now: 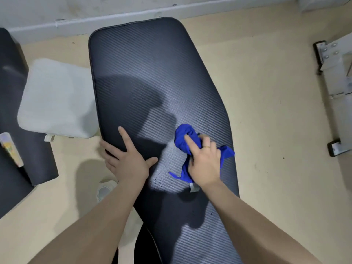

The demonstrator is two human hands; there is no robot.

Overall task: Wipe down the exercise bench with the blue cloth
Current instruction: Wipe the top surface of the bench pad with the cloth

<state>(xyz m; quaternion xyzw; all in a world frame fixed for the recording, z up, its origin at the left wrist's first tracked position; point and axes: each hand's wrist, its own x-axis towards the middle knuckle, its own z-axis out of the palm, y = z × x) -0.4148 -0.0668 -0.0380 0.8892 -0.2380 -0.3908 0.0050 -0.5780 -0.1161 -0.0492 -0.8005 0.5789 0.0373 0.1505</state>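
The exercise bench [148, 69] is a long black pad with a ribbed, carbon-weave surface, running from the wall down the middle of the view. A crumpled blue cloth [183, 138] lies on its right half, pressed down under my right hand [204, 161], which grips it with the forefinger stretched out on top; a ring shows on one finger. My left hand [126, 161] rests flat on the bench's left edge, fingers spread, holding nothing. Small wet droplets [158, 182] dot the pad just below the cloth.
A white padded stool [57, 98] stands left of the bench on the beige floor. A second black padded bench [11, 96] with a spray bottle [11, 149] on it lies at the far left. A white metal frame [333, 73] is at the right. A white shoe [104, 189] shows under my left arm.
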